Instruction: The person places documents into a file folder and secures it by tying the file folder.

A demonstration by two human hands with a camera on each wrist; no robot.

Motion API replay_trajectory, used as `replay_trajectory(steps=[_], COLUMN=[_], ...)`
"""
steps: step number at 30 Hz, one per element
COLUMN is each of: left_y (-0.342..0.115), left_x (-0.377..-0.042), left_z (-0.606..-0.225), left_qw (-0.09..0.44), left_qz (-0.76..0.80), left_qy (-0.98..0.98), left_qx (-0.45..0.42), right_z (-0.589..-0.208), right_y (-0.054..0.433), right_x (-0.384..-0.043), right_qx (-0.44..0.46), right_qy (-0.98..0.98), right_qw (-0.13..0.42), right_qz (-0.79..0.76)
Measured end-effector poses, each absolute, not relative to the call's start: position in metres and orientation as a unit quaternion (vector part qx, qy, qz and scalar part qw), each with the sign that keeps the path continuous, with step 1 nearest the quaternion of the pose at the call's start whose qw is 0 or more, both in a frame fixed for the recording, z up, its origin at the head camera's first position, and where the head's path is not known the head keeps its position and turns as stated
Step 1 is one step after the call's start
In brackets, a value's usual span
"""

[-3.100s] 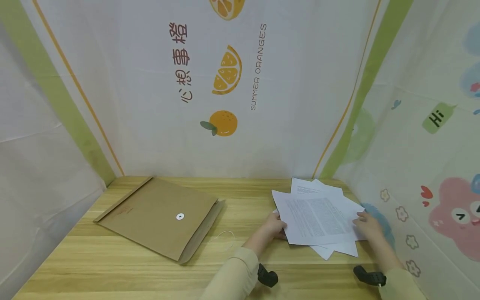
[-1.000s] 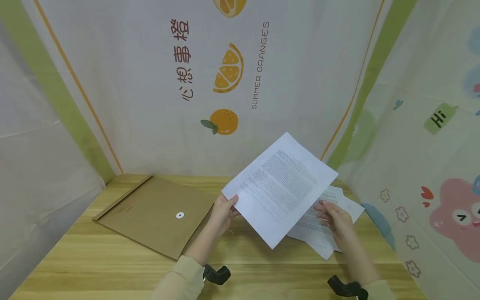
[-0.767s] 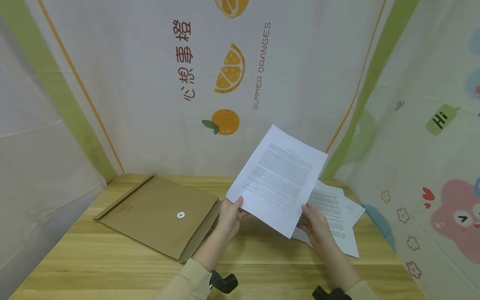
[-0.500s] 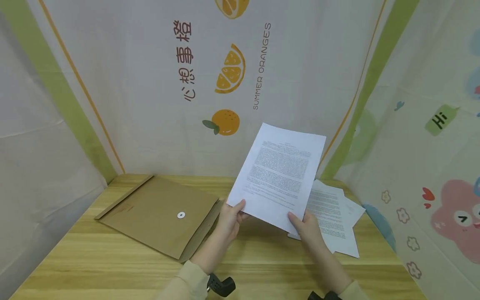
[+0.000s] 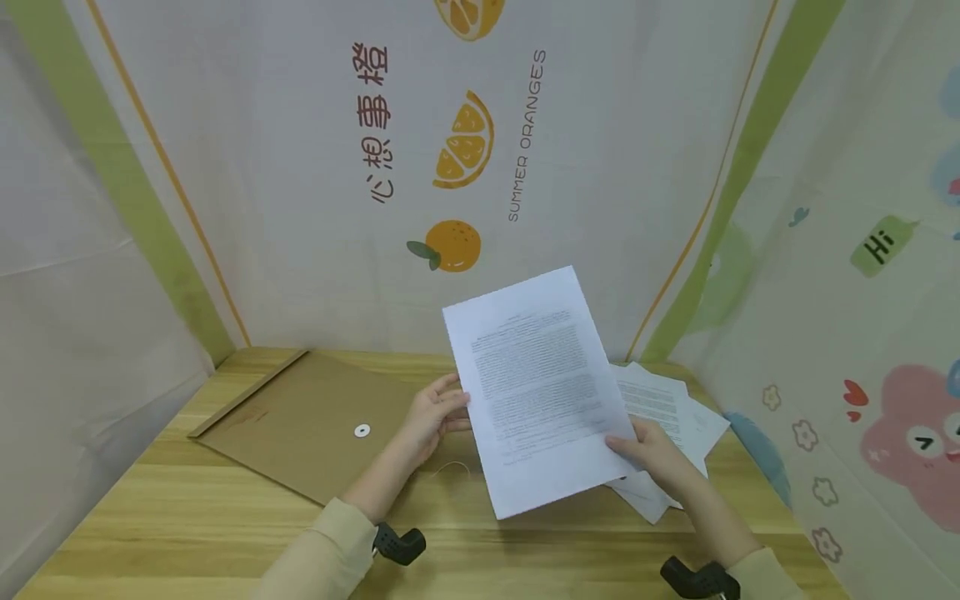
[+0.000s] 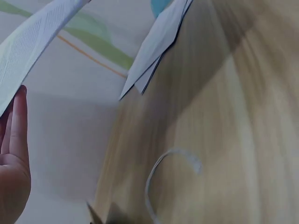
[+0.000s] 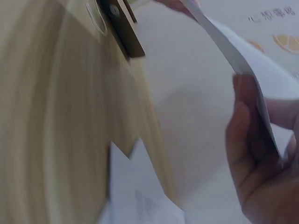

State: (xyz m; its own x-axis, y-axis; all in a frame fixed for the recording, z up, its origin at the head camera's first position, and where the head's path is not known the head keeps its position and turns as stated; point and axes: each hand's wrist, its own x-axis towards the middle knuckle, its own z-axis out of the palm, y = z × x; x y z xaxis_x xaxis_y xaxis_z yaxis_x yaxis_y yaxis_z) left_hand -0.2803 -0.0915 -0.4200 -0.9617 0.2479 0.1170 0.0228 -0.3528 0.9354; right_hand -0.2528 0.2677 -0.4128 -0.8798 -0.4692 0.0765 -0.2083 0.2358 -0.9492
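Note:
A printed sheet of paper point(image 5: 528, 392) is raised above the table, tilted, its text facing the head camera. My right hand point(image 5: 651, 454) pinches its lower right edge, thumb on the printed face and fingers behind, as the right wrist view also shows. At the left edge is my left hand point(image 5: 433, 412); in the left wrist view its fingers point(image 6: 18, 126) lie straight against the sheet's underside. More printed papers point(image 5: 667, 408) lie fanned out under and behind the right hand. A brown document envelope point(image 5: 300, 425) with a white round button lies left, its right end hidden by my left arm.
A thin white string point(image 5: 452, 464) curls on the wooden table point(image 5: 465, 558) beside the envelope. Printed cloth walls point(image 5: 337, 275) close in the table at the back and both sides. A black device point(image 5: 401, 543) sits at each wrist.
The sheet has come up off the pile and leftward, then turned counter-clockwise. My left hand has loosened its pinch and moved up the left edge; my right hand has taken hold at the lower right.

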Motion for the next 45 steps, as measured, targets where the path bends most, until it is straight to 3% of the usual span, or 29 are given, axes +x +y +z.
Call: replay_trajectory(steps=[7, 15, 23, 29, 35, 45], left_y=[-0.116, -0.129, -0.130, -0.130, -0.128, -0.136], left_x=[-0.290, -0.293, -0.286, -0.281, -0.274, -0.271], left_z=[-0.400, -0.396, -0.400, -0.398, -0.384, -0.370], left_qw=[0.046, 0.064, 0.060, 0.053, 0.035, -0.003], left_qz=[0.796, 0.725, 0.697, 0.700, 0.707, 0.726], left_qy=[0.595, 0.677, 0.704, 0.698, 0.683, 0.669], left_qx=[0.105, 0.113, 0.124, 0.140, 0.177, 0.158], right_z=[-0.400, -0.394, -0.416, -0.442, -0.464, -0.478], right_y=[0.293, 0.307, 0.299, 0.282, 0.265, 0.247], right_x=[-0.266, -0.272, -0.264, -0.257, -0.252, -0.240], right_qx=[-0.257, -0.189, -0.100, -0.089, -0.090, -0.114], right_qy=[0.775, 0.778, 0.691, 0.627, 0.606, 0.532], right_qw=[0.145, 0.137, 0.108, 0.110, 0.154, 0.262], right_qz=[-0.559, -0.584, -0.707, -0.766, -0.775, -0.797])
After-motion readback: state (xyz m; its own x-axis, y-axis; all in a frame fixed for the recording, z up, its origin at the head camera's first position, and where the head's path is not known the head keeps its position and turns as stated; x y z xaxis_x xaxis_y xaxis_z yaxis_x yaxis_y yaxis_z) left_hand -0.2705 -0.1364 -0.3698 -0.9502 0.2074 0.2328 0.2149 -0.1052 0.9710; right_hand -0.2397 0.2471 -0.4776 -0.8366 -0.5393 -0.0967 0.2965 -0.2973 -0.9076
